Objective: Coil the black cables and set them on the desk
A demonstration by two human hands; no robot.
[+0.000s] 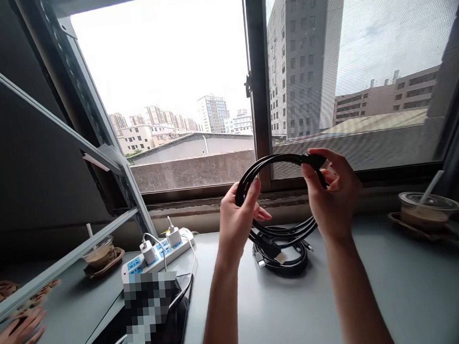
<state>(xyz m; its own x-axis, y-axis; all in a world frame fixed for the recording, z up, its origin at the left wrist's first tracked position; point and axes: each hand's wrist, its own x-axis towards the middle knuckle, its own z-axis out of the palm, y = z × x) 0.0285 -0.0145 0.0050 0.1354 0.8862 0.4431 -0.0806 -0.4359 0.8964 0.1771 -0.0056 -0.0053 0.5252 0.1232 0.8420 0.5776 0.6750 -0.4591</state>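
Observation:
Both my hands hold up a looped black HDMI cable (276, 160) above the grey table, in front of the window. My left hand (238, 210) grips the left side of the loop between thumb and fingers. My right hand (333, 191) pinches the upper right of the loop, by a black plug end (313, 161). A wide black plug with a metal tip (276, 251) hangs at the bottom of the loop. Behind and below it, more coiled black cable (289, 270) with small metal plugs lies on the table, partly covered by the held loop.
A white power strip (179, 244) with chargers and white wires stands at left, beside a dark flat device (181, 322), partly pixelated. Lidded drink cups stand at right (428, 208) and far left (99, 252). A metal rack (106, 157) crosses the left; another person's hand (16, 336) shows beyond.

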